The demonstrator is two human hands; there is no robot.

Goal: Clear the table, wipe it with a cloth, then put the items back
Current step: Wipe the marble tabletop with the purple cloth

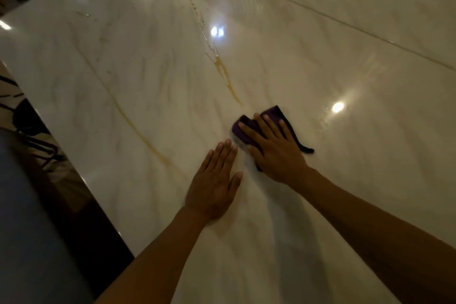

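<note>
1. The right hand (274,148) presses flat, fingers spread, on the purple cloth (270,116) at the table's (123,69) near-middle.
2. The left hand (214,185) lies flat just left, holding nothing.
3. An amber streak (227,81) runs far-left from the cloth, likely the next stroke.

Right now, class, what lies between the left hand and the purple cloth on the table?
In the head view, only a narrow strip of bare marble table separates the left hand from the purple cloth under the right hand.
</note>
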